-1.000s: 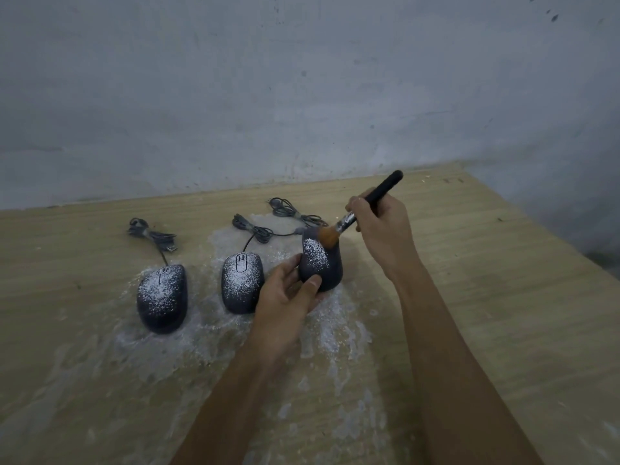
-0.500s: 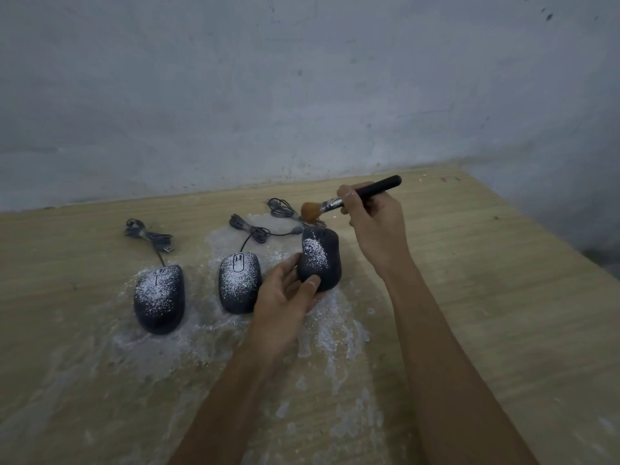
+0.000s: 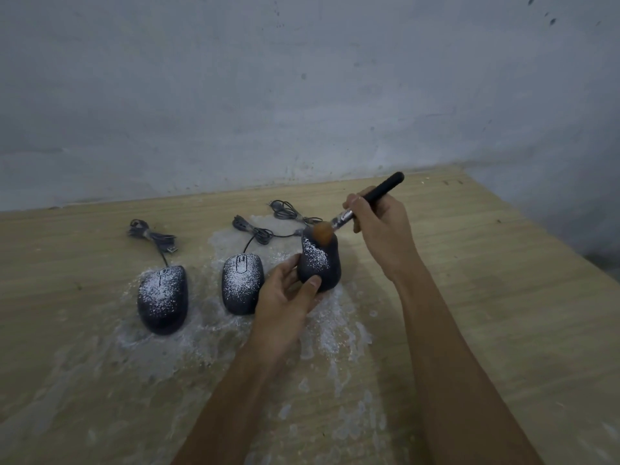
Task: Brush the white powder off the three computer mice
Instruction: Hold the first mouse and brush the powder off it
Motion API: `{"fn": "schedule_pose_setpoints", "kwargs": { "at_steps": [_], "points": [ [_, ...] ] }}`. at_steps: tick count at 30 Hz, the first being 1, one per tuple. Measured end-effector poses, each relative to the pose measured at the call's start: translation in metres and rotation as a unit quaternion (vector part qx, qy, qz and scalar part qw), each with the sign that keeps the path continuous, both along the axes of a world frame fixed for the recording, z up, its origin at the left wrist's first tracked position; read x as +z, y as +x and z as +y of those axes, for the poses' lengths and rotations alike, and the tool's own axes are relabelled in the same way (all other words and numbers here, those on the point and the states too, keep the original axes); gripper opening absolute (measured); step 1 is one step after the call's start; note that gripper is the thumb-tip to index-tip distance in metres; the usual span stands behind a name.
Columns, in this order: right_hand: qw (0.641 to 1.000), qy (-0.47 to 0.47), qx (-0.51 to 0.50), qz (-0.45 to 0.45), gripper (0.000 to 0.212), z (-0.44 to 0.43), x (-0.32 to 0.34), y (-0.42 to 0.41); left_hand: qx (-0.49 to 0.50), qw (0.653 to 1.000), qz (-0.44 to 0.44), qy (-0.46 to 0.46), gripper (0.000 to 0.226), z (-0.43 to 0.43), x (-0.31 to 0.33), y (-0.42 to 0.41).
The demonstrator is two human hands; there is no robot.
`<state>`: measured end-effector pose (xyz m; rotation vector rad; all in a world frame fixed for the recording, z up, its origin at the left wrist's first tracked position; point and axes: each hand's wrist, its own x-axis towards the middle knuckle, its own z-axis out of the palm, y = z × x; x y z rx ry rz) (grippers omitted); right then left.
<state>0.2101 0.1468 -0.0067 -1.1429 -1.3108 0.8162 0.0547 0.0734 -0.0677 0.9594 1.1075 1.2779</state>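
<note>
Your hands are both busy: the left hand (image 3: pixel 285 297) grips the near end of the right-hand mouse (image 3: pixel 322 263) between thumb and fingers, and the right hand (image 3: pixel 379 229) pinches a black-handled brush (image 3: pixel 344 217) whose brown bristles touch that mouse's far end. You have three dark mice in a row on the wooden worktop (image 3: pixel 503 297), all speckled with white powder (image 3: pixel 335 330); the middle mouse (image 3: pixel 241 283) sits just beside your left hand and the left mouse (image 3: pixel 162 298) lies apart. Three bundled cords (image 3: pixel 151 234) lie behind them, loose powder is smeared around and in front, and a grey wall (image 3: pixel 302 95) closes the far edge.
</note>
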Motion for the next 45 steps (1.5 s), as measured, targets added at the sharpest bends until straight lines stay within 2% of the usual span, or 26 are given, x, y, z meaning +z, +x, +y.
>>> {"fn": "schedule_pose_setpoints", "kwargs": {
  "at_steps": [3,9,13,18,22,26,30,34,37,41,45],
  "points": [
    [0.998,0.011,0.009,-0.065,0.015,0.001,-0.003,-0.002,0.004,1.0,0.012,0.001,0.044,0.0,-0.001,-0.001],
    [0.999,0.02,-0.032,0.021,0.013,0.003,0.0,-0.004,0.007,1.0,0.011,-0.002,0.046,0.001,-0.002,0.0],
    [0.997,0.004,0.011,-0.071,0.015,0.0,-0.003,0.002,0.01,1.0,0.006,-0.003,0.047,0.001,0.0,0.001],
    [0.999,0.014,-0.012,-0.047,0.017,-0.001,0.004,0.007,0.018,1.0,-0.002,-0.008,0.047,0.001,0.0,0.0],
    [0.993,0.006,0.031,-0.115,0.016,-0.002,0.002,0.003,0.026,1.0,-0.008,-0.011,0.048,0.001,0.001,0.002],
    [0.997,0.016,0.01,-0.074,0.017,-0.004,0.006,0.003,0.03,1.0,-0.002,-0.009,0.048,0.001,0.003,0.002],
    [0.993,0.008,0.02,-0.12,0.02,-0.009,-0.002,0.002,0.034,0.999,-0.002,-0.01,0.047,0.001,0.003,0.002],
    [0.996,0.032,-0.033,-0.072,0.018,-0.015,-0.007,0.004,0.034,0.999,-0.006,-0.013,0.048,0.001,0.003,0.001],
    [0.993,0.038,-0.029,-0.112,0.014,-0.023,-0.01,0.001,0.03,0.999,-0.006,-0.015,0.049,0.0,0.003,0.001],
    [0.993,0.062,-0.059,-0.08,0.015,-0.025,-0.008,0.0,0.025,1.0,0.002,-0.013,0.048,0.0,0.001,0.0],
    [0.988,0.06,-0.033,-0.138,0.013,-0.027,-0.006,-0.002,0.025,1.0,0.014,-0.008,0.047,0.001,0.0,0.0]
  ]
}}
